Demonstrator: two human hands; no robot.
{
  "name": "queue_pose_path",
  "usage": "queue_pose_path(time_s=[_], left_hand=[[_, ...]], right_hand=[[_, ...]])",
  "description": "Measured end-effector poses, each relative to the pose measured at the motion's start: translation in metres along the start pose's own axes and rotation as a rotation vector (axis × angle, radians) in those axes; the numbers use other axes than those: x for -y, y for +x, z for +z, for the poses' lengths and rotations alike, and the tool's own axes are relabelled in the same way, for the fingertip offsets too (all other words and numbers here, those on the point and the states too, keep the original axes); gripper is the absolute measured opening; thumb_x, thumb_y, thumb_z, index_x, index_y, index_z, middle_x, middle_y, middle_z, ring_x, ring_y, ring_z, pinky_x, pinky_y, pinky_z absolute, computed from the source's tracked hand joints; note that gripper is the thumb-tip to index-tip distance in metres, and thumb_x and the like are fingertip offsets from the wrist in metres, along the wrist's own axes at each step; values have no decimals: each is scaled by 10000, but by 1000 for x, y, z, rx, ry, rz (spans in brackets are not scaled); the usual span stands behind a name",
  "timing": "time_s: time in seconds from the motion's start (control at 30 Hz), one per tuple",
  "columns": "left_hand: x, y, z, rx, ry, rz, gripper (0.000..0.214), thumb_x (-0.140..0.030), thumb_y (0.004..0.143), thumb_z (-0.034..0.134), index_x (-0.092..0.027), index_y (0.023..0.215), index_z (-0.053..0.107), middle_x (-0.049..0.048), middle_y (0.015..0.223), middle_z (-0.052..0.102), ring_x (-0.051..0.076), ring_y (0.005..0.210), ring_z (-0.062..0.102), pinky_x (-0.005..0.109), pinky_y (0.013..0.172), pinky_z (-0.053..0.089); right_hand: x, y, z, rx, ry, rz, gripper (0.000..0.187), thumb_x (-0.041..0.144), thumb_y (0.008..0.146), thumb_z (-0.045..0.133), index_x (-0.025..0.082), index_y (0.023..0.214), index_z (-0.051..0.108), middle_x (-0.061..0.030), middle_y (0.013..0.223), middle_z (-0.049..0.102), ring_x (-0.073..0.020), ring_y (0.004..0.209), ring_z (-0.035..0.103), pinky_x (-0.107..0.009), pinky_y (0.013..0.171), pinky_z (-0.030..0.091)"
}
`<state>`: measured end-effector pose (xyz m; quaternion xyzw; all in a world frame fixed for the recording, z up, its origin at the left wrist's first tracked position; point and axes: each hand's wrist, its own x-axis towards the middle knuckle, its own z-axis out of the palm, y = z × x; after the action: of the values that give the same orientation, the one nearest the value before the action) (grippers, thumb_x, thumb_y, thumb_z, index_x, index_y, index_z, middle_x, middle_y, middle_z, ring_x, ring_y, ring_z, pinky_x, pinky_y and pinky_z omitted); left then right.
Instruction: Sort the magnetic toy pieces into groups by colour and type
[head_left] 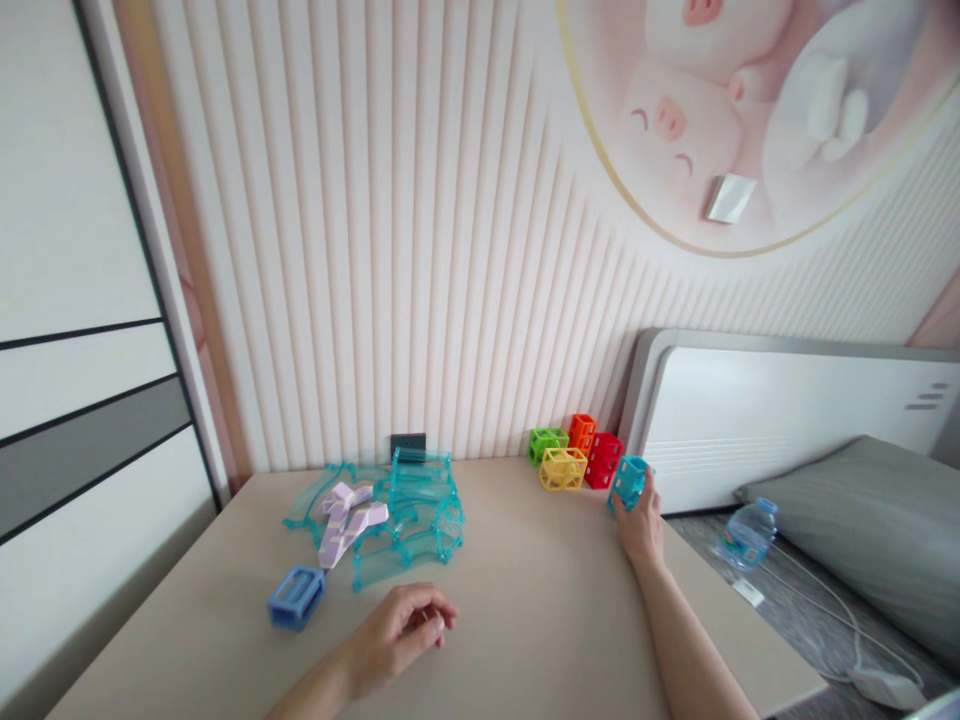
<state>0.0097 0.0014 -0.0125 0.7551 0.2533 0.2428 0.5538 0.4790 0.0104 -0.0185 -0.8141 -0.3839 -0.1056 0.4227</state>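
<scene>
My right hand (641, 525) grips a teal open-frame cube (628, 481) at the far right of the beige table (525, 620), just beside a cluster of cubes: green (546, 442), yellow (562, 468), orange (582, 431) and red (603, 460). My left hand (405, 625) rests on the table near the front, fingers curled loosely, and I cannot see anything in it. Ahead of it lies a pile of clear teal track pieces (412, 510) with lilac pieces (349, 515) on top. A blue frame cube (296, 597) lies to the left of my left hand.
A ribbed wall rises behind the table, with a dark socket (408, 445) at table level. A white headboard (787, 425), grey pillow (870, 520) and a plastic bottle (746, 535) are to the right. A wardrobe (75, 350) stands to the left.
</scene>
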Motion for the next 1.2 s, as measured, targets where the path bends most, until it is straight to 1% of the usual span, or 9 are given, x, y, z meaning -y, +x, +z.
queue_pose_path(time_s=[0.17,0.3,0.43,0.53,0.63,0.77,0.9,1.0,1.2], left_hand=[[2,0,0,-1,-14,2,364,-522,933,578,-204,1047,711,67,1011,725,200,872,674,288,785,524],[2,-1,1,-26,41,32,353,-488,954,552,-185,1041,711,79,987,729,195,845,682,281,749,538],[-2,-4,-5,-159,375,251,282,-345,997,487,-194,1045,720,77,889,727,200,839,676,310,800,539],[-8,-6,-14,-262,638,426,273,-234,996,452,-204,1074,712,80,897,723,213,874,665,340,841,533],[-16,-7,-23,-360,809,471,285,-180,986,440,-202,1118,693,88,961,717,223,953,658,371,896,533],[-19,-5,-30,-439,988,381,312,-144,951,480,-221,1185,671,98,1142,691,271,1139,622,455,1015,505],[-3,-4,-33,-503,1103,228,359,-160,902,563,-209,1250,636,117,1255,643,322,1202,585,516,1043,496],[9,-3,-37,-514,1112,138,368,-170,884,603,-205,1250,626,121,1262,632,329,1187,589,517,1025,507],[18,-2,-43,-432,1043,72,468,-116,825,662,-233,1274,600,90,1244,647,306,1134,616,499,992,520]], right_hand=[[-3,-1,3,-85,3,-81,830,520,870,503,200,1585,228,-215,1432,499,-392,1167,617,-495,856,543],[6,-10,-3,-266,-68,-158,803,517,868,541,164,1549,304,-248,1557,360,-453,1364,441,-642,1060,387],[33,-32,-5,-346,-76,-367,634,400,944,508,173,1512,345,-229,1594,325,-399,1445,370,-668,1135,277],[63,-58,7,-222,36,-568,519,335,959,516,201,1452,425,-202,1543,420,-356,1438,400,-636,1135,326],[103,-93,28,-53,237,-715,424,302,966,516,226,1383,516,-174,1513,467,-336,1395,465,-599,1095,424],[163,-138,56,177,400,-842,330,271,983,512,263,1300,603,-137,1509,488,-315,1362,510,-555,1064,483],[208,-167,70,326,467,-951,292,254,982,525,247,1252,637,-146,1471,530,-306,1321,545,-522,1056,492],[219,-176,67,486,457,-1065,283,258,962,570,259,1231,659,-130,1419,580,-302,1272,578,-516,1054,491],[204,-174,57,713,390,-1135,409,229,909,644,280,1314,621,-109,1386,604,-295,1281,568,-517,1105,453]])
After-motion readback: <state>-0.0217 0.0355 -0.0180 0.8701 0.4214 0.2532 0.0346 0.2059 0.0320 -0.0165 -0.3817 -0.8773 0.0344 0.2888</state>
